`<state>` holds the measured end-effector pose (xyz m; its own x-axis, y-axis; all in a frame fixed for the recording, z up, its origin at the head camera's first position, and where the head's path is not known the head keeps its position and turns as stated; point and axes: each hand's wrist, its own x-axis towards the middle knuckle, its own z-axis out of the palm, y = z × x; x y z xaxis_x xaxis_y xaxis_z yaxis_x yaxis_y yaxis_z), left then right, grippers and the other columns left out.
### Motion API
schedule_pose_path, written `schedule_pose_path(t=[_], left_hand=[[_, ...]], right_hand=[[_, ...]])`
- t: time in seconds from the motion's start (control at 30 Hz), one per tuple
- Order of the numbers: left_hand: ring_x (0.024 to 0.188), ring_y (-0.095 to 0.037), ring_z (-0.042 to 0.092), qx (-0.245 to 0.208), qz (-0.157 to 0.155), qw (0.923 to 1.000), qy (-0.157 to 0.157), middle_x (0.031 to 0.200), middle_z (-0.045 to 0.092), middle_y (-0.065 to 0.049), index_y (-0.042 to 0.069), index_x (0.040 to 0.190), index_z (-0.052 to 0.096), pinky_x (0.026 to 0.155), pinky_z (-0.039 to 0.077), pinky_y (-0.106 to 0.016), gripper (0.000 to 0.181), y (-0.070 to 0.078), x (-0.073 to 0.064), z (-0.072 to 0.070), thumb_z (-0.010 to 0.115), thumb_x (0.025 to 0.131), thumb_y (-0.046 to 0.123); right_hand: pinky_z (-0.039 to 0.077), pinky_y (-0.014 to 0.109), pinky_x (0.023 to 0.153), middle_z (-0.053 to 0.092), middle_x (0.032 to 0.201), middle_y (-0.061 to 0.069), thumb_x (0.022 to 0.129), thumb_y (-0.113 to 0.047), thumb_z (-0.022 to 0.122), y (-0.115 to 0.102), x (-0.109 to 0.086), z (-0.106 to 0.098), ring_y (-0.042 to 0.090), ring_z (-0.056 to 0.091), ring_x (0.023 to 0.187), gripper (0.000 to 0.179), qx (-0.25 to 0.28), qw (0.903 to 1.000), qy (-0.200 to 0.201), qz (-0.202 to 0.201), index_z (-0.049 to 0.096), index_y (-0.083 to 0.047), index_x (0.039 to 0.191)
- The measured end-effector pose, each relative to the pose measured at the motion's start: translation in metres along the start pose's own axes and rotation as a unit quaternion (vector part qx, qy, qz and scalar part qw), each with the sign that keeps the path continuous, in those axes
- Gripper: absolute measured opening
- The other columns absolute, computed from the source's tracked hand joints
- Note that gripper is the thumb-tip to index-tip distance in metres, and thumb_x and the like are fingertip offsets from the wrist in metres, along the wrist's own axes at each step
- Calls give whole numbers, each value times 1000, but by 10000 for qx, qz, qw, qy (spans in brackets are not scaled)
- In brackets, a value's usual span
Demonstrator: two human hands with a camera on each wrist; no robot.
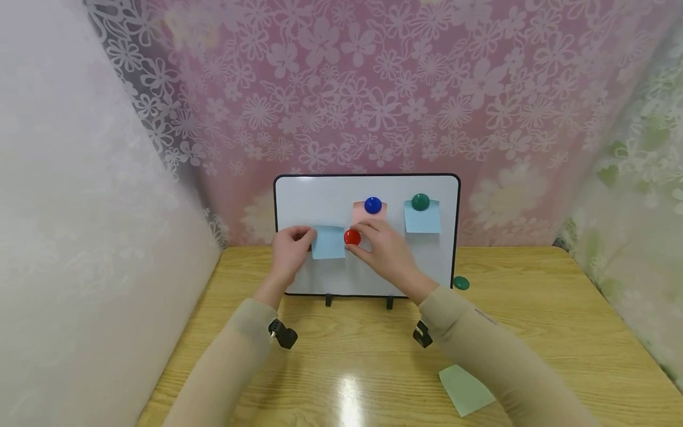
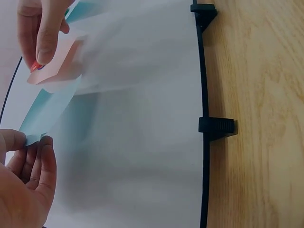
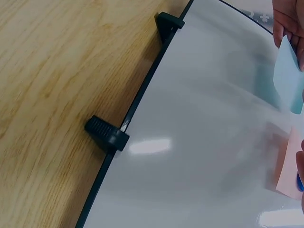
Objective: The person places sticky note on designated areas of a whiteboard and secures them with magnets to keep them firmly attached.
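Observation:
My left hand pinches the left edge of a light blue sticky note in front of the small whiteboard. Between the thumb and fingers of my right hand is a round red magnet, just at the note's right edge. Behind that hand, a pink note hangs under a blue magnet. Farther right, a green magnet holds another blue note. In the left wrist view the pinched note stands tilted off the board, its shadow beside it.
Two black feet support the whiteboard on the wooden table. A loose green magnet lies right of the board. Near my right forearm lies a pale green note. Floral curtains stand behind and at the sides.

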<state>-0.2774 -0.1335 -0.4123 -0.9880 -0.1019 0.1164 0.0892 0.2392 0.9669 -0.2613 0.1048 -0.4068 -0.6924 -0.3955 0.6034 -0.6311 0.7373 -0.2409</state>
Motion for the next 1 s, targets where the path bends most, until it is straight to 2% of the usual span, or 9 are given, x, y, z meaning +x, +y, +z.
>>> schedule_pose_path(t=[0.2,0.33,0.4,0.47,0.77,1.0], left_hand=[[96,-26,67,77,79,9999,89,113,73,-13,0,119,77,82,58,-33,30,11,8,2,72,103,25],[98,-25,66,86,180,9997,140,114,73,-13,0,118,77,82,59,-34,29,17,13,2,71,103,24],[98,-25,66,117,206,9996,167,113,73,-13,1,118,77,81,59,-33,29,19,16,1,71,103,25],[97,-25,67,140,212,9995,198,112,73,-12,1,117,78,80,59,-33,29,20,17,0,71,103,25],[92,-24,65,236,221,9990,313,110,74,-12,1,115,78,77,56,-30,28,25,24,1,72,103,25],[95,-24,64,374,270,9981,406,111,74,-11,2,116,79,79,57,-31,28,27,31,2,72,103,26]], right_hand=[[60,38,93,73,120,8,91,-32,90,-2,14,2,24,69,107,46,-194,9995,212,-161,76,-4,124],[48,59,110,74,120,8,92,-35,88,-7,25,3,26,68,112,45,-433,9986,237,-207,77,-5,125],[39,71,113,74,121,7,93,-37,87,-10,31,4,26,67,115,45,-573,9980,215,-155,77,-6,125],[33,78,113,74,122,7,94,-38,86,-13,36,4,27,66,118,45,-677,9975,169,-61,77,-7,126],[34,80,110,71,132,6,98,-42,81,-18,50,8,29,64,126,47,-871,9946,-21,568,74,-13,134],[48,72,102,70,133,3,98,-41,80,-18,60,7,26,64,123,45,-804,9946,39,662,74,-14,134]])
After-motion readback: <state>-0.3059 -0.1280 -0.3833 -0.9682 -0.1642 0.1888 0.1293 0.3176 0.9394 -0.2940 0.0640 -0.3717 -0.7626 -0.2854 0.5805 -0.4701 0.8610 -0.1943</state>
